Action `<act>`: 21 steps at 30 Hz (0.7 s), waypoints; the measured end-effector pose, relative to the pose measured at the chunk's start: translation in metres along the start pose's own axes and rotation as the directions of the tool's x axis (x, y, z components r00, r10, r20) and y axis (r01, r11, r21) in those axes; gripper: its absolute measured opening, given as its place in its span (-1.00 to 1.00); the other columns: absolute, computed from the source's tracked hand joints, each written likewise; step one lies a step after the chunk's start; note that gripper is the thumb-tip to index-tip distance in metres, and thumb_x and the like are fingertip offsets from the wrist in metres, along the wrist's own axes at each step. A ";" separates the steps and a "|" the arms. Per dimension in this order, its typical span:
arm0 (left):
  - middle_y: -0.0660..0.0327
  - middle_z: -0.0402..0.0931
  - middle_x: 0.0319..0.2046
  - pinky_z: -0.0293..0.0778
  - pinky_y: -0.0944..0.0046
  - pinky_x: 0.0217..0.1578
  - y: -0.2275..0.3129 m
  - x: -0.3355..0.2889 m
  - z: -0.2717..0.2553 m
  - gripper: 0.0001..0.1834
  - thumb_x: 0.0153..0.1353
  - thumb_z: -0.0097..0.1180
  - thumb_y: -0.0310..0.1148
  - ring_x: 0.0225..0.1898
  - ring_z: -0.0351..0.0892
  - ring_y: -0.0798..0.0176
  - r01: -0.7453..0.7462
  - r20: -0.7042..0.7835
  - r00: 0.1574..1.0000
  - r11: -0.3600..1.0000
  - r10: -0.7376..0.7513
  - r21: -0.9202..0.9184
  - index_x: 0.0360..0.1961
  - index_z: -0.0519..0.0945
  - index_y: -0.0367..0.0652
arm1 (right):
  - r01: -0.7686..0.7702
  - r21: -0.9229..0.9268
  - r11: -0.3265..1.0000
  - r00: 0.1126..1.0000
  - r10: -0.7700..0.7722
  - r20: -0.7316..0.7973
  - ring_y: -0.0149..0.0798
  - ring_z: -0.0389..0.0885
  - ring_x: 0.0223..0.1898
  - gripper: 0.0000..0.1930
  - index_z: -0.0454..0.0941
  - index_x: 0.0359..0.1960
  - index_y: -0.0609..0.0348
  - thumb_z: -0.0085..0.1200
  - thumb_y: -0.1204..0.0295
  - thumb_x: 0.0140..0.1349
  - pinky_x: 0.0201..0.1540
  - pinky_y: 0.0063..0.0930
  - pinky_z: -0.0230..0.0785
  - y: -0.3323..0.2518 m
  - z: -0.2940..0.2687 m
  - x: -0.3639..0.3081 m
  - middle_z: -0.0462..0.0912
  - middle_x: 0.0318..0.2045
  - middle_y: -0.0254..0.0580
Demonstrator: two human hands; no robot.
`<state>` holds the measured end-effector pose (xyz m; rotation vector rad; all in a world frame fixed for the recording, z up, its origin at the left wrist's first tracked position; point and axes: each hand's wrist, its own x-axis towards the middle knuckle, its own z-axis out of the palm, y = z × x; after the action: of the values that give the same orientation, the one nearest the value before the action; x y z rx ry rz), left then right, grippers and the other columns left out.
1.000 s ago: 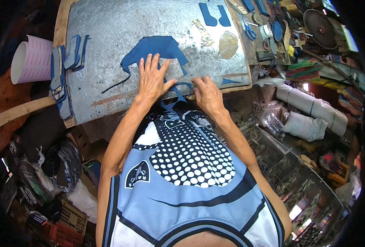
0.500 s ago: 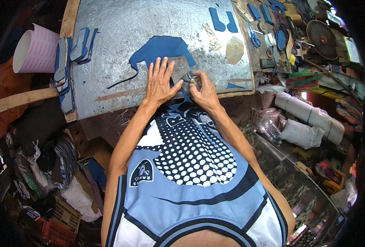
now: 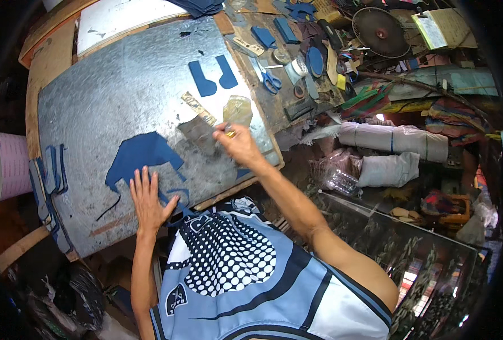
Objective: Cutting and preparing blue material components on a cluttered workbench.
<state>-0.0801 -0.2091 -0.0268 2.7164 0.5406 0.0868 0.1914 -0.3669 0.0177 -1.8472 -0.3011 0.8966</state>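
Observation:
My left hand [image 3: 148, 203] lies flat with fingers spread. Its fingertips rest on the lower edge of a blue sheet of material [image 3: 144, 152], and narrow blue offcuts [image 3: 175, 195] lie beside its thumb. My right hand [image 3: 239, 144] is closed around a small brass-coloured tool [image 3: 229, 132], whose working end I cannot make out. Against its fingertips is a grey-brown flat template [image 3: 197, 134], held just over or on the metal-topped table [image 3: 93, 102]. A light, marked template strip [image 3: 197, 107] and a tan rounded template [image 3: 238, 110] lie just beyond it.
Two blue cut pieces [image 3: 202, 79] lie farther back. Blue-handled scissors [image 3: 271, 83], tape rolls and blue parts crowd the board at right, near a fan [image 3: 381, 33]. Stacked blue pieces [image 3: 50, 195] line the left edge beside a pink-white roll [image 3: 9, 167]. Wrapped bundles [image 3: 393, 141] are at right.
My right hand has moved away to the right with the tool and the grey-brown template, off the blue sheet. The left hand stays by the sheet. The view has swung right.

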 end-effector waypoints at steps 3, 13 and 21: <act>-0.14 0.02 0.44 -0.18 -0.27 0.40 -0.004 -0.003 -0.012 -0.04 0.00 0.36 0.00 0.47 -0.10 -0.28 0.004 0.020 1.000 1.000 -0.004 0.023 0.36 0.22 -0.20 | 0.093 -0.123 0.988 0.982 -0.111 -0.150 -0.42 0.59 -0.46 -0.76 0.69 -0.17 0.21 0.23 0.34 0.20 -0.38 -0.46 0.43 0.028 -0.071 0.079 0.71 -0.47 -0.21; -0.10 0.06 0.44 -0.17 -0.28 0.40 -0.008 0.001 -0.008 -0.12 0.05 0.27 0.08 0.47 -0.07 -0.26 0.094 0.115 0.988 0.992 -0.104 0.089 0.33 0.29 -0.11 | -0.039 0.261 0.965 0.947 0.119 -0.299 -0.39 0.41 -0.69 -0.74 0.56 -0.09 0.22 0.12 0.58 0.15 -0.71 -0.37 0.29 0.013 -0.253 0.334 0.54 -0.55 -0.25; -0.08 0.08 0.43 -0.16 -0.29 0.40 -0.008 -0.001 -0.007 -0.10 0.02 0.25 0.16 0.47 -0.06 -0.27 0.125 0.139 0.980 0.983 -0.144 0.136 0.32 0.29 -0.06 | -0.175 0.229 0.958 0.952 0.224 -0.208 -0.37 0.41 -0.64 -0.79 0.54 -0.13 0.17 0.09 0.54 0.17 -0.65 -0.35 0.31 0.034 -0.276 0.389 0.59 -0.45 -0.18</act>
<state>-0.0850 -0.2001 -0.0232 2.7698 0.7054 -0.1908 0.6469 -0.3497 -0.1274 -1.7857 0.1260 0.8043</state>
